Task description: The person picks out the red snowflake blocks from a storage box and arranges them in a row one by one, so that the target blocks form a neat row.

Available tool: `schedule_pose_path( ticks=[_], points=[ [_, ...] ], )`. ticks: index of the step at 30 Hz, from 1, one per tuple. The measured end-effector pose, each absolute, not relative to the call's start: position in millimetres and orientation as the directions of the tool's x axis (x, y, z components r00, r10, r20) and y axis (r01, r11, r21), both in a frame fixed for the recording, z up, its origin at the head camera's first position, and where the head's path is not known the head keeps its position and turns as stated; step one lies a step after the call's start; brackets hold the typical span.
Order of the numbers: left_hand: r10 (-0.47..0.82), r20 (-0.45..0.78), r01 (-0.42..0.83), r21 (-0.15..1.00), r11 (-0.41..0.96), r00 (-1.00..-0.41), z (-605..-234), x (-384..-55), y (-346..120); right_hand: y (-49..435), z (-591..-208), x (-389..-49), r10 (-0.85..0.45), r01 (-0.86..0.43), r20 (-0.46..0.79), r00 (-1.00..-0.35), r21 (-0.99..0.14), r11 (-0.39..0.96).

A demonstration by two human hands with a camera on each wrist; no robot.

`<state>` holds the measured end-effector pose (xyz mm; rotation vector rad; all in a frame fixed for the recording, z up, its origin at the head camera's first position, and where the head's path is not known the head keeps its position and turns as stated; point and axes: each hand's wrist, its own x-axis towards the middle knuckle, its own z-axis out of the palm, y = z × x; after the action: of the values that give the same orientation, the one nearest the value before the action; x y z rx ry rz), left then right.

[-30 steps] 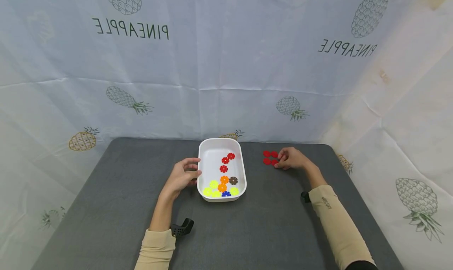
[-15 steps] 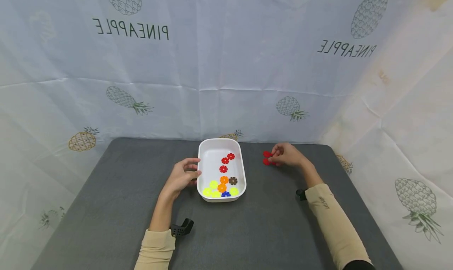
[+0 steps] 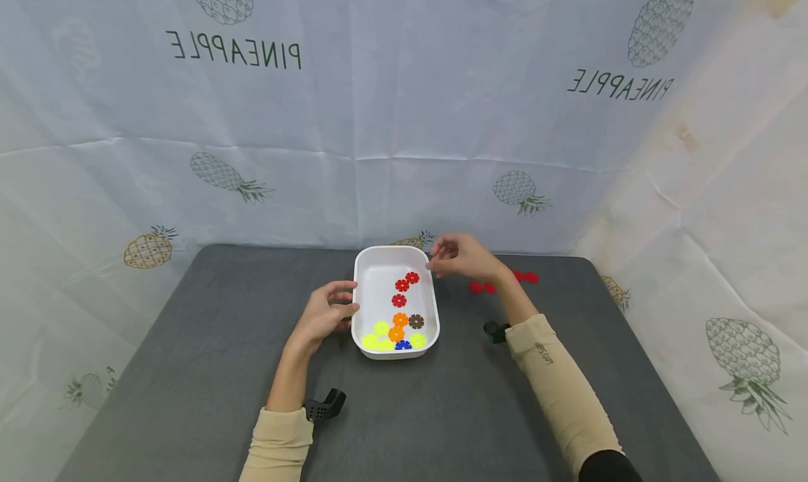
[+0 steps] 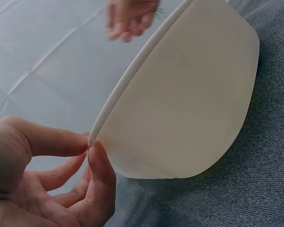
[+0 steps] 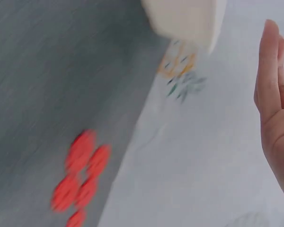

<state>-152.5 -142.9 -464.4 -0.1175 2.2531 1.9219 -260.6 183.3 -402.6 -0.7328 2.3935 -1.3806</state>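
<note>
A white plastic tray (image 3: 374, 280) stands mid-table, with notched plastic discs in it: three red (image 3: 399, 300), orange (image 3: 396, 334), yellow (image 3: 370, 342), one brown (image 3: 416, 321) and one blue (image 3: 403, 345). My left hand (image 3: 320, 316) pinches its left rim between thumb and fingers, seen close in the left wrist view. Above the tray's right rim hovers my right hand (image 3: 466, 256), fingers loosely bent, nothing visible in them. Several red discs (image 3: 475, 288) lie to the right of the tray, partly hidden by this arm; in the right wrist view these table discs (image 5: 80, 151) appear blurred in two rows.
The dark grey table (image 3: 410, 419) ends at a white pineapple-print cloth (image 3: 404, 110) hanging close behind the tray. More of the cloth hangs along both sides. Each wrist wears a black strap (image 3: 325, 405).
My right hand has left the red discs on the table and moved left and up to the tray's right rim, uncovering some discs. The left hand and tray stay put.
</note>
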Motion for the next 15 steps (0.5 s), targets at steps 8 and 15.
schedule_pose_path(
  ticks=[8,15],
  points=[
    [0.051,-0.192,-0.182,0.970,0.160,-0.980,-464.2,-152.8,-144.3,119.3,-387.0,-269.4,-0.617,-0.310,-0.001,-0.787,-0.864,0.397],
    [0.058,-0.205,-0.194,0.968,0.160,-0.977,-465.6,-154.0,-143.6,86.9,-398.2,-278.3,-0.626,-0.216,-0.139,-0.767,-0.864,0.455]
  ],
)
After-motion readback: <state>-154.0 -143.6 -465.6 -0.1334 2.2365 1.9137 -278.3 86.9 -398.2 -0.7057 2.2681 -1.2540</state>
